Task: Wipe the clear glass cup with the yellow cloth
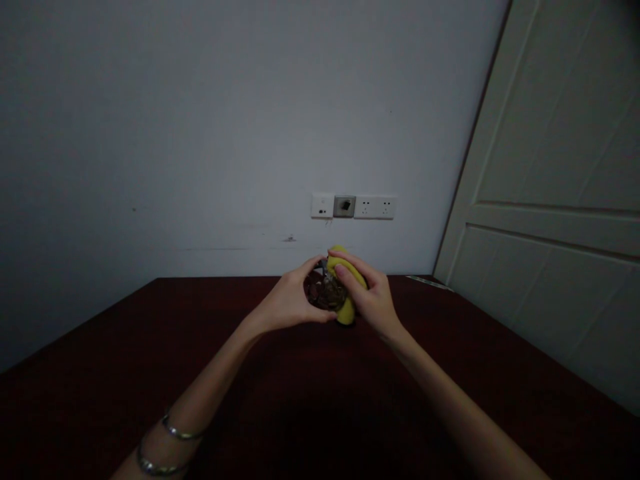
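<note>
For an even wipe, the left hand [287, 301] should firmly steady the see-through container [320, 293] it grips above the desk [120, 353], while the right hand [377, 300], pinching the yellow cloth [346, 313], presses lightly.

Looked like plain room, home or office unclear: sockets [375, 207] on scuffed wall [225, 133], panelled door [560, 200] at right, dark-red table [195, 303].
</note>
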`<state>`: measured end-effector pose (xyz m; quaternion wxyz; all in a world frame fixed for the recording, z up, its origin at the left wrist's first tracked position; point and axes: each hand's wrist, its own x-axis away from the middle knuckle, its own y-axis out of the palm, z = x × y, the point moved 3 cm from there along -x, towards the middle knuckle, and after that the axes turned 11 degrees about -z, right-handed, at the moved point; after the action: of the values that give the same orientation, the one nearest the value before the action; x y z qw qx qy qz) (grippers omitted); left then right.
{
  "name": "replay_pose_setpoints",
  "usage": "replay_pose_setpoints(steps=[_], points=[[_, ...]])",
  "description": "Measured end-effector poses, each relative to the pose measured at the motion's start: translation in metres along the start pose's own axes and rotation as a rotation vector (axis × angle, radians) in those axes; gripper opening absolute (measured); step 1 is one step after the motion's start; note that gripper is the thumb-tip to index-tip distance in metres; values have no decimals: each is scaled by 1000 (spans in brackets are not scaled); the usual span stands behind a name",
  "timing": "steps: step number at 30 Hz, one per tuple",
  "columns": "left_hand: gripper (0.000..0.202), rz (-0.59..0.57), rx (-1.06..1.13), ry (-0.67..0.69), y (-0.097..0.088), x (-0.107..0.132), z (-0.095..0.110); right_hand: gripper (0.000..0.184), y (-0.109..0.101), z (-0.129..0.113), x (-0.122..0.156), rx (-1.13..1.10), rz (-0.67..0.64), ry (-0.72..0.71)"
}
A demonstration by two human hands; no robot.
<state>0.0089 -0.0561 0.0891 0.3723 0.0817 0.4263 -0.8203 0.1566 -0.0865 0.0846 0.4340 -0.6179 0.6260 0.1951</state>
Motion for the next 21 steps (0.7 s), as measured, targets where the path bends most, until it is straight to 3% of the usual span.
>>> replay_pose_setpoints(steps=[7,9,13,16,21], points=[[75,49,73,-66,1,-3,-6,32,3,-8,11,315,-198,-314],[76,65,80,-75,2,-3,-8,30,4,-7,10,285,-153,-294],[82,65,91,-82,3,-4,-11,25,2,0,3,94,1,-102],[82,43,110,-65,3,-5,-10,24,1,5,1,-17,41,-12],[80,1,394,-71,6,-7,-10,27,1,-2,9,150,2,-176]])
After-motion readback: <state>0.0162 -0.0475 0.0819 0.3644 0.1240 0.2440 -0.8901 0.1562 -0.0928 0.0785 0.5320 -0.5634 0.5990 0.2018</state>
